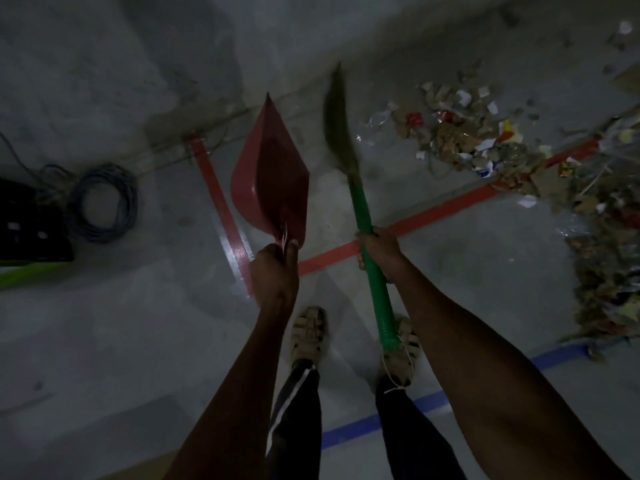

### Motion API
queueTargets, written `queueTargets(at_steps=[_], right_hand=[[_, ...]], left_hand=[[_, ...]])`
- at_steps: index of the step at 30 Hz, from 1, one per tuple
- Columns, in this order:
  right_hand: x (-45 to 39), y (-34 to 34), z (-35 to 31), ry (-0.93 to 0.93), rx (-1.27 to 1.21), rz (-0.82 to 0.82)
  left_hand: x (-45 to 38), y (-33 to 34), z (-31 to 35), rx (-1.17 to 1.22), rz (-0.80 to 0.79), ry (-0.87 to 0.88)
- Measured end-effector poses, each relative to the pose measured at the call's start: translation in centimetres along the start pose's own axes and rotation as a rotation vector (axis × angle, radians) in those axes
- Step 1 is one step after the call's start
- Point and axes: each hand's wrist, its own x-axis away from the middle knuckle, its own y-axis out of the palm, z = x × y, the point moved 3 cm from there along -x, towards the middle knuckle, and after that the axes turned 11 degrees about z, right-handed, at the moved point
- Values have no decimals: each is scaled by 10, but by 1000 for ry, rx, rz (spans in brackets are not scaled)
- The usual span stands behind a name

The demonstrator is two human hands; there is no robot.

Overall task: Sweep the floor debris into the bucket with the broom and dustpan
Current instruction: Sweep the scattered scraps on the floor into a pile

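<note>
My left hand point(275, 268) grips the handle of a red dustpan point(272, 174), which is held off the floor with its mouth pointing away from me. My right hand point(379, 249) grips the green handle of a broom point(360, 209); its brown bristles point(337, 116) point forward and look blurred. A wide pile of debris point(485, 140), paper scraps, wrappers and dry bits, lies on the floor to the right of the broom and runs down the right edge point(609, 271). No bucket is in view.
Red tape lines point(221, 209) and a blue tape line point(349, 427) mark the grey concrete floor. A coil of grey cable point(104, 202) and a black box point(31, 223) sit at the left. My sandalled feet point(308, 334) stand below the hands.
</note>
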Motion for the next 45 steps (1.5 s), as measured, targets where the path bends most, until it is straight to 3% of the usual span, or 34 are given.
queueTargets(at_steps=[10,16,22,27,33,45], right_hand=[[36,-46,11,49,-287,332],[74,-33,-12,-40,-435,261],[52,10,-44,-135,-301,154],[16,15,-47,-40,-237,132],[-2,-34,-11,78,-256,403],[26,-143,41,266,-669,738]], left_hand=[[-34,-16,4,38,-20,36],[-45,-9,14,58,-29,72],[-54,-12,22,62,-6,37],[-55,-4,24,68,-39,51],[-47,6,41,31,-94,83],[-34,36,125,71,-213,254]])
